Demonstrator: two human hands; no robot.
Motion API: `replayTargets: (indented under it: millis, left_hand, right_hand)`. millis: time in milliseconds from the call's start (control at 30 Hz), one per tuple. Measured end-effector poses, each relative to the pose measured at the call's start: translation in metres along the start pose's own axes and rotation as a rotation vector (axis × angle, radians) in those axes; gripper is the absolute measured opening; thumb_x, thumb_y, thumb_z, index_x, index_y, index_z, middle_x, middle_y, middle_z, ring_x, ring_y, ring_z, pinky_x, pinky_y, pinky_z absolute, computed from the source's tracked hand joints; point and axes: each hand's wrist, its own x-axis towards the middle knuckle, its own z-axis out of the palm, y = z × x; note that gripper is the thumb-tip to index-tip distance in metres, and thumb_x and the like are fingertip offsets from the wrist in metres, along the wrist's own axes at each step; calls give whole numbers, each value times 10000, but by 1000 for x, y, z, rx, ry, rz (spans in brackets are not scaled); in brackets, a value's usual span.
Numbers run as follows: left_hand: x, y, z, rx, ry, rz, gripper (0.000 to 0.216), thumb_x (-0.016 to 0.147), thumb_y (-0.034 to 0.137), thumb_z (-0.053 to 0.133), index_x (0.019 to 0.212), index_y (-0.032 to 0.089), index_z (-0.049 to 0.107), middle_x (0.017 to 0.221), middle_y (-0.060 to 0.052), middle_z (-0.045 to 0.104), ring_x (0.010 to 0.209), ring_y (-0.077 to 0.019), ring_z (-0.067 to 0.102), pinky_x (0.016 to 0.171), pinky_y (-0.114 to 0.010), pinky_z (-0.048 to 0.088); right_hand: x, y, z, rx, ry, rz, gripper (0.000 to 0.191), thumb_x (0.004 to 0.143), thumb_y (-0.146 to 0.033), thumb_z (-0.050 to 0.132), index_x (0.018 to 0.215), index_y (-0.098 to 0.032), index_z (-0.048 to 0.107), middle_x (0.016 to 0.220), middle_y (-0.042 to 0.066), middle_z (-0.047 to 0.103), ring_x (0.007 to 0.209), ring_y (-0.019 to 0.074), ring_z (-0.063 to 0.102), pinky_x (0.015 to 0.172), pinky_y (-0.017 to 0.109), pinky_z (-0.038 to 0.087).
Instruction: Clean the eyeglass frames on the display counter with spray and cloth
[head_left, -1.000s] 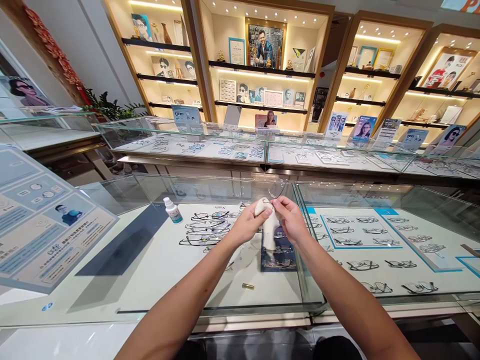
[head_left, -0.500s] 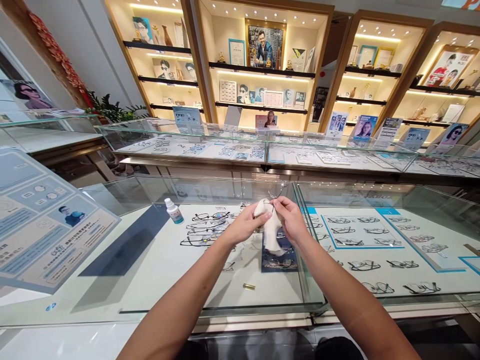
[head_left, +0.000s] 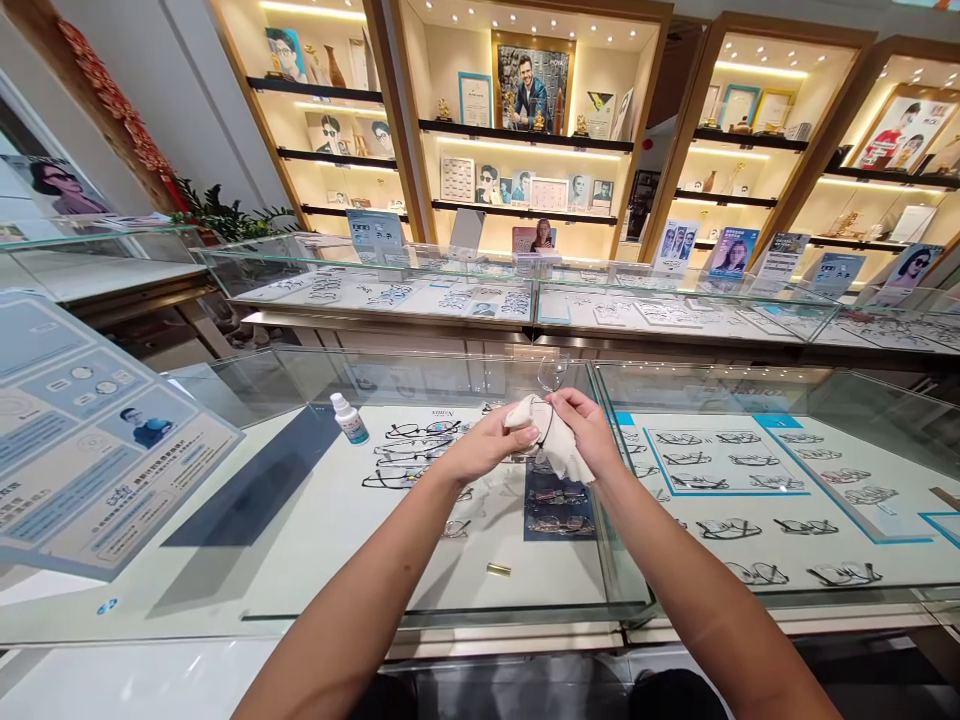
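Above the glass counter, my left hand (head_left: 489, 440) is closed on a cream cloth (head_left: 561, 452), pinching it around one side of a pair of eyeglasses. My right hand (head_left: 589, 428) is closed on the thin frame of these eyeglasses (head_left: 552, 374) near their middle. One clear lens sticks up beyond my fingers; a thin dark part of the frame curves over the cloth. The cloth's loose end hangs toward my right wrist. Below my hands, a dark blue panel (head_left: 551, 537) carries several eyeglasses.
A small white bottle (head_left: 349, 420) with a blue label stands on the counter left of my hands. A printed blue board (head_left: 90, 440) leans at the far left. A small gold-coloured piece (head_left: 498, 570) lies nearer me. Several eyeglasses (head_left: 729, 529) are displayed at the right.
The cloth's loose end has swung from hanging straight down to the right, toward my right wrist. More of the dark frame now shows against the cloth. Both hands keep their hold.
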Motion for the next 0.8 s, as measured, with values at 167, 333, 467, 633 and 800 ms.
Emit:
replayTargets:
  millis: [167, 333, 467, 633, 800]
  left_hand:
    - [6, -10, 14, 94, 215, 94, 502, 844, 626, 758, 934, 155, 609, 767, 19, 501, 683, -113, 416, 629, -236, 346]
    - [11, -11, 8, 130, 226, 133, 533, 916, 675, 640, 794, 166, 542, 722, 21, 463, 666, -113, 376, 624, -247, 343]
    - [6, -2, 0, 113, 79, 80, 470, 885, 610, 720, 903, 154, 611, 790, -1, 533, 693, -120, 416, 634, -249, 359]
    - [5, -5, 5, 130, 74, 54, 501, 842, 583, 779, 1072, 168, 618, 813, 10, 532, 680, -115, 428, 612, -238, 350]
    - [11, -11, 11, 205, 251, 141, 522, 897, 675, 659, 816, 167, 567, 731, 20, 486, 674, -119, 404, 638, -251, 359]
  right_hand:
    - [-4, 3, 6, -76, -35, -89, 316, 752, -520, 879, 801, -232, 760, 884, 8, 732, 795, 167, 596, 751, 288, 465]
    - [-3, 2, 3, -107, -45, -113, 293, 769, -510, 866, 805, -234, 773, 857, 5, 700, 797, 170, 591, 757, 291, 470]
    - [3, 2, -4, -62, -18, -46, 326, 737, -526, 883, 829, -232, 776, 872, 8, 713, 756, 168, 588, 714, 294, 468]
    - [2, 9, -3, -39, -11, -48, 321, 752, -531, 876, 841, -240, 773, 881, 6, 725, 754, 165, 588, 703, 290, 459]
    - [-1, 8, 0, -86, -76, -110, 275, 768, -497, 879, 800, -243, 778, 855, 4, 727, 799, 169, 606, 775, 294, 478]
